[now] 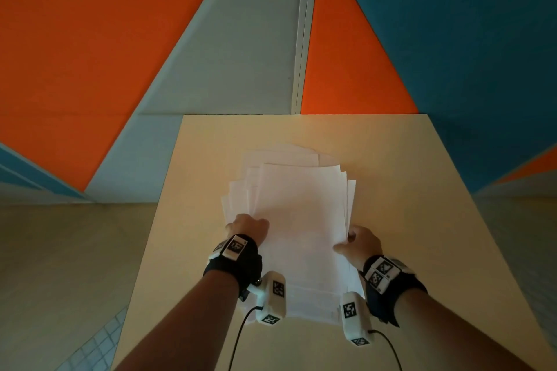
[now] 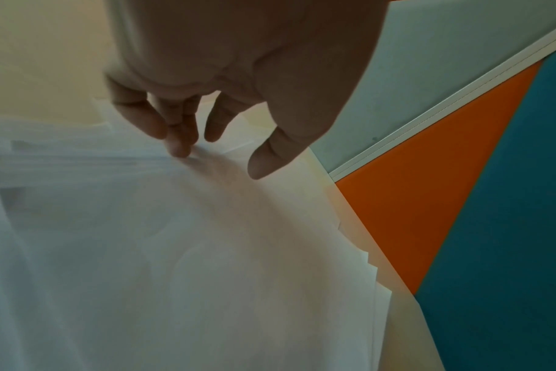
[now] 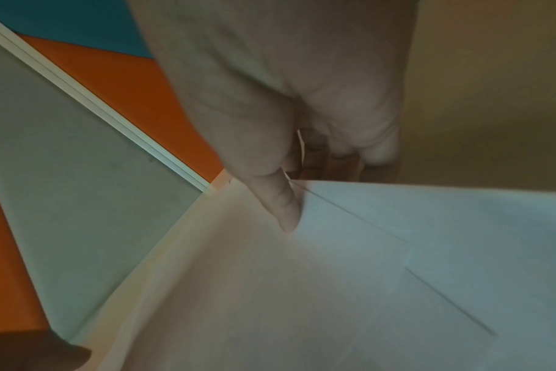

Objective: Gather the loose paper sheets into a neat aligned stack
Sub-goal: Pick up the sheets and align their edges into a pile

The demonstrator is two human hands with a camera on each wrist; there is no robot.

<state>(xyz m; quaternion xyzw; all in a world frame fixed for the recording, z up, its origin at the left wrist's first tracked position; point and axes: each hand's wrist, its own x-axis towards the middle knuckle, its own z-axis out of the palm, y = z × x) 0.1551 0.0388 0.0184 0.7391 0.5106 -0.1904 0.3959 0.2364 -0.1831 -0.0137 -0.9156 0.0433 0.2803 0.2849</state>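
Our left hand [image 1: 247,227] grips the sheets [image 1: 297,220] at their left edge, while our right hand [image 1: 360,242] pinches the right edge, thumb on top, fingers beneath. We judge the gathering mostly done: between our hands the white sheets form one pile on the table [image 1: 407,190]. Beyond our fingers its far edges fan out unevenly, so squaring remains.

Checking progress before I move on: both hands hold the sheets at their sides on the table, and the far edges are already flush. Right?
Not quite. The hands do hold the paper sheets on the table, but the head view shows far edges fanned and stepped, not flush.
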